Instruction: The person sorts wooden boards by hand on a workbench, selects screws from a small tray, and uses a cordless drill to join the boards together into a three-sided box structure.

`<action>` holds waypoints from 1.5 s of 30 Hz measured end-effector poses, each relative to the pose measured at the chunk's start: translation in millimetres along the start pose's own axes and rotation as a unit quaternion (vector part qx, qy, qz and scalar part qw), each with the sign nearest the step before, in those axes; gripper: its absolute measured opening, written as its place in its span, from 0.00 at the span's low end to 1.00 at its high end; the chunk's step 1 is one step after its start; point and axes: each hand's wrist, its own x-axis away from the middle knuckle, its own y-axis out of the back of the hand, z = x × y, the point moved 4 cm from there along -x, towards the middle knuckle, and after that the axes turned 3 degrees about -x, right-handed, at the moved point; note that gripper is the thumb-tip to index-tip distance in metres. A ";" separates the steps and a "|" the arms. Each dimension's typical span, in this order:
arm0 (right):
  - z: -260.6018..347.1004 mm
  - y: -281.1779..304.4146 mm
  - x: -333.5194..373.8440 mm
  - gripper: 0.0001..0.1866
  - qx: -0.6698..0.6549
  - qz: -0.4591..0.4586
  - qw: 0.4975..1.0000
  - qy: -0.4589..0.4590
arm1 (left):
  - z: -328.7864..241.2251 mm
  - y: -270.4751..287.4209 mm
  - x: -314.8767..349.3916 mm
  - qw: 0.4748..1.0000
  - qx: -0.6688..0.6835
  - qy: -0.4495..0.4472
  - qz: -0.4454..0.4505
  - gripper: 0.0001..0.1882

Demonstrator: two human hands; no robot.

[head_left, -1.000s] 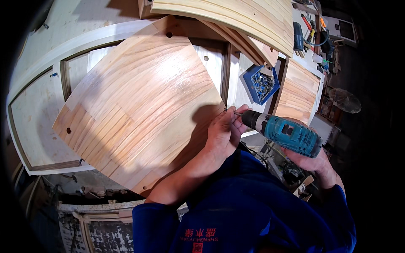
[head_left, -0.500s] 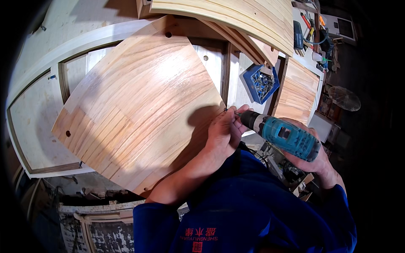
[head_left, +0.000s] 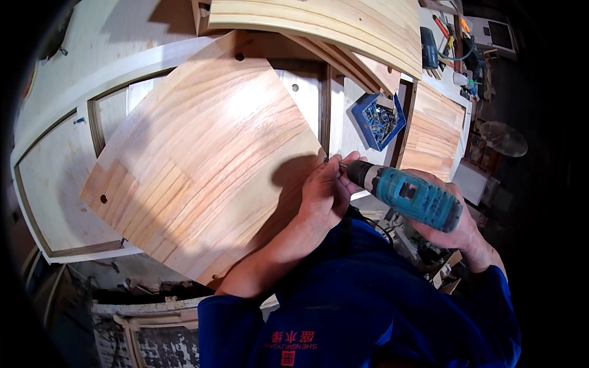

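A large light-wood panel with round holes near its corners lies in front of me, one edge facing my hands. At that edge, my left hand is closed, its fingertips pinching a small dark screw; the fingers partly hide it. My right hand is wrapped round a teal cordless drill, held level to the right of the panel. The drill's black chuck points left, into the fingers of my left hand, and its bit is mostly hidden there.
A blue box of small metal fittings sits beyond the drill. Stacked wood panels stand at the far side. Another wood panel lies to the right. White framed panels lie beneath the large panel. Tools lie at far right.
The whole view has shifted slightly. Both hands and the drill keep nearly the same place at the panel's edge, the drill's rear end tilting up a little.
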 end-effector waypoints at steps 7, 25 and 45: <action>3.5 8.2 3.9 0.38 0.019 0.023 1.000 -0.004 | 4.8 5.7 -5.9 0.996 -0.042 0.016 -0.073 0.12; -173.1 31.2 111.6 0.17 -0.263 -0.234 0.926 -0.134 | 62.1 -77.2 -40.4 0.425 -0.862 -0.276 0.004 0.12; -259.6 28.9 127.9 0.32 -0.424 -0.195 0.872 -0.144 | 73.9 -85.9 -132.1 0.096 -0.893 -0.432 -0.083 0.17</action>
